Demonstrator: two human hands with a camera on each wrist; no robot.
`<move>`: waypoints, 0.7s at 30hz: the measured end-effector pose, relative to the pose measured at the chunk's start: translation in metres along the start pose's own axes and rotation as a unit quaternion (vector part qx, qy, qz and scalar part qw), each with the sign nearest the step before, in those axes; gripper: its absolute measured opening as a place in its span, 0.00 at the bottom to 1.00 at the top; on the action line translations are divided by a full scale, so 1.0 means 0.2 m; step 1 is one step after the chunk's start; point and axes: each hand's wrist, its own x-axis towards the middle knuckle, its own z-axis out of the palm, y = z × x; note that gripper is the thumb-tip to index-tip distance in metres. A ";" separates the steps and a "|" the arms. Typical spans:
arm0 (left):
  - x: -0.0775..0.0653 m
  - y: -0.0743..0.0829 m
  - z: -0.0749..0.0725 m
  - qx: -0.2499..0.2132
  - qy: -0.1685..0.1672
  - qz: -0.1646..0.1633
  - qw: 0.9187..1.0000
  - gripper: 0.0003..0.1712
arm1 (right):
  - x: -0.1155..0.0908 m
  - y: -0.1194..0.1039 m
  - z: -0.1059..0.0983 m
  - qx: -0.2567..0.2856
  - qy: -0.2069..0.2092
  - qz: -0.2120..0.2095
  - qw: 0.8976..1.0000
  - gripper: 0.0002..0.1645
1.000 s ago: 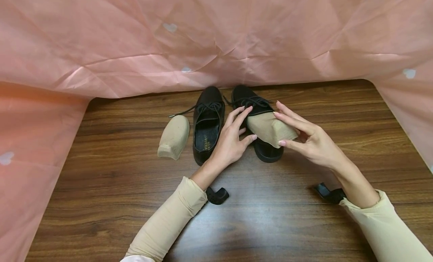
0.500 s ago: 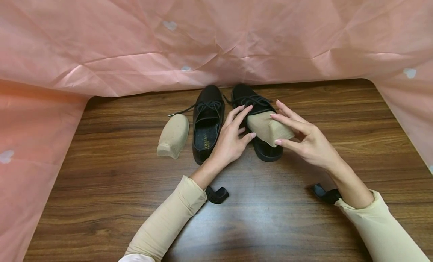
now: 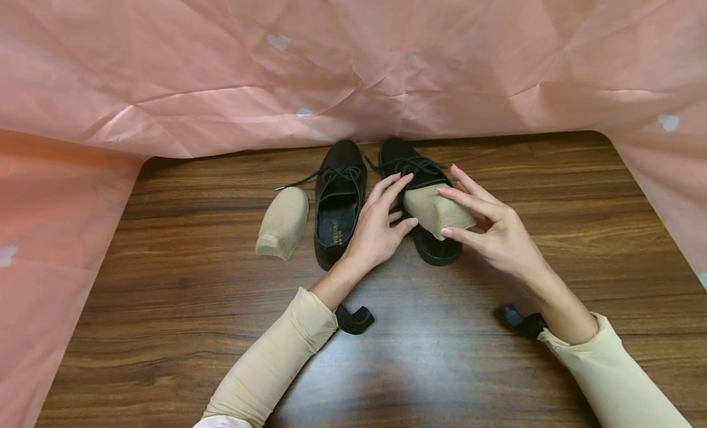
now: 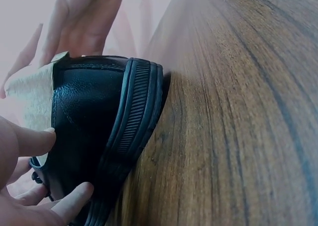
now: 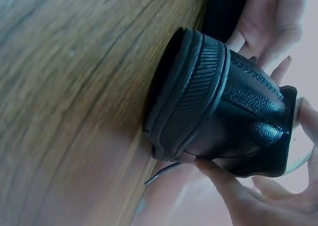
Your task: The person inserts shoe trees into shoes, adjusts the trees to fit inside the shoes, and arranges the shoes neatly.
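Pinched in right hand (image 3: 499, 233): beige, soft-looking shaped insert (image 3: 428, 208), front end hidden inside black leathery lace-up shoe (image 5: 223, 112), near far edge of brown wooden table (image 3: 166, 305). Left hand (image 3: 381, 226), thumb spread, touches shoe's side; lower fingers partly hidden.

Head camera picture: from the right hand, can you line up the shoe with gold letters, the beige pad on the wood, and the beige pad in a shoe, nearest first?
1. Beige pad in a black shoe: touching the right hand.
2. Shoe with gold letters: left of that.
3. Other beige pad on the wood: farthest left.
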 end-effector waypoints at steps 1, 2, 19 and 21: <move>0.00 0.00 0.00 0.000 0.000 0.000 1.000 0.42 | 0.00 0.00 0.00 -0.001 0.005 0.006 1.000 0.38; 0.00 0.00 0.00 0.000 0.000 -0.001 1.000 0.42 | 0.00 -0.01 0.01 -0.006 0.009 0.011 1.000 0.37; 0.00 0.01 0.00 -0.007 -0.003 -0.007 1.000 0.42 | 0.05 -0.01 0.02 0.003 0.027 0.032 0.999 0.32; 0.00 0.01 0.00 -0.009 -0.003 -0.007 1.000 0.42 | 0.06 0.01 0.00 0.029 0.007 0.023 0.999 0.30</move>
